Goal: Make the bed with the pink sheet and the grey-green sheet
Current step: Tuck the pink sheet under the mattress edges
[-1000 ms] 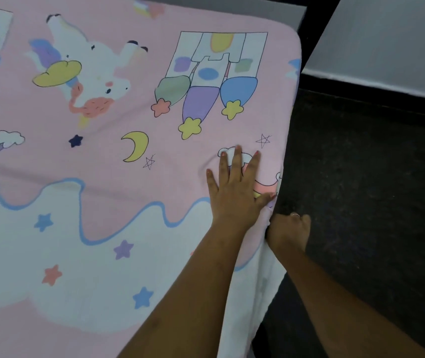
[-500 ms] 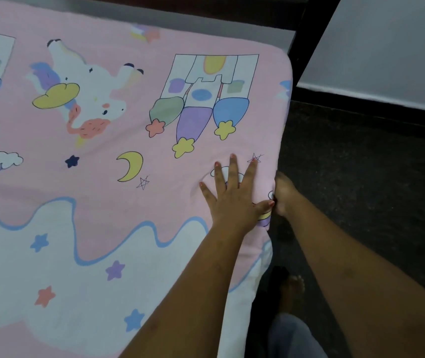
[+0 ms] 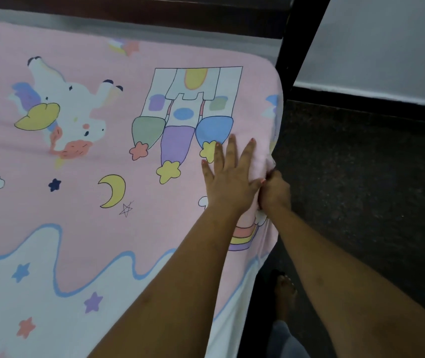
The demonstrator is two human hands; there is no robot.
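Nearest, a bare foot [image 3: 285, 293] stands on the dark floor [image 3: 361, 177] close against the bed side. If the person leans further over the edge, balance could go.

Just above it, the pink sheet [image 3: 90, 164] hangs loose over the side, so the near stretch looks untucked. A hard tug further up could drag this slack askew.

At the edge, the right hand [image 3: 274, 191] curls round a bunched fold of the pink sheet, apparently tucking or pulling it down. Its fingertips are hidden, so how deep the grip goes cannot be told. A shallow pinch could slip, and the fold would spring back.

Touching it, the left hand [image 3: 228, 182] lies flat on top, fingers straight and spread, pressing the cloth and holding nothing. If this hand lifts too soon, the pull may ripple the smoothed top.

Beyond, the far corner [image 3: 271, 73] sits snug on the bed [image 3: 51, 21]; too strong a pull could pop it off. The grey-green sheet is not in view, so that step seems not yet begun.
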